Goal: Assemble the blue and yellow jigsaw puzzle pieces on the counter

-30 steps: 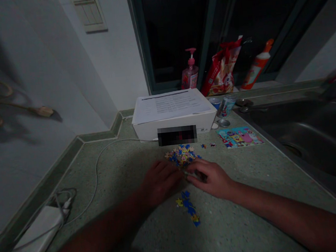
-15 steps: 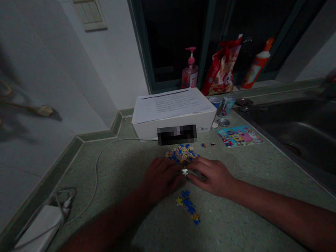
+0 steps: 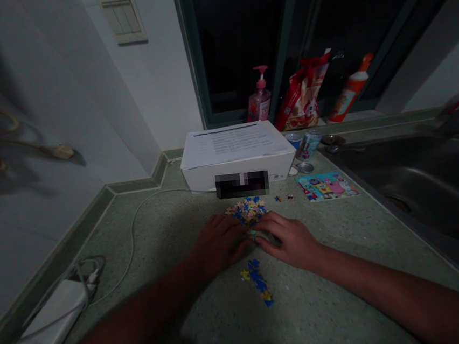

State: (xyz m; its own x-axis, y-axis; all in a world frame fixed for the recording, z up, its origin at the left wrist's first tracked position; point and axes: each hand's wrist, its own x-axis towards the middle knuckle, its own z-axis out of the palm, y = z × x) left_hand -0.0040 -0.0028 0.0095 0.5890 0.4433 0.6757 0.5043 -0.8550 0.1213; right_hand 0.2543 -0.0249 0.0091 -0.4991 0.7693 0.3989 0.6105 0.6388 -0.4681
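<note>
My left hand point(image 3: 220, 244) and my right hand point(image 3: 291, 240) meet above the counter, fingertips nearly touching. Between them is a small jigsaw piece point(image 3: 253, 235), pinched by the fingers and partly covered, so its picture is hard to make out. Just beyond the fingers lies a loose pile of jigsaw pieces point(image 3: 250, 207), blue, yellow and pink. Closer to me, a short joined strip of blue and yellow jigsaw pieces point(image 3: 259, 281) rests flat on the counter.
A white box point(image 3: 239, 168) with a printed sheet on top stands behind the pile. Right of it are a can point(image 3: 308, 145) and a colourful cartoon picture card point(image 3: 328, 185), beside the sink point(image 3: 417, 186). A power strip point(image 3: 53, 329) and white cable point(image 3: 132, 235) lie left.
The jigsaw piece between the fingertips has turned a little and now looks darker, less white. Both hands stay in almost the same place.
</note>
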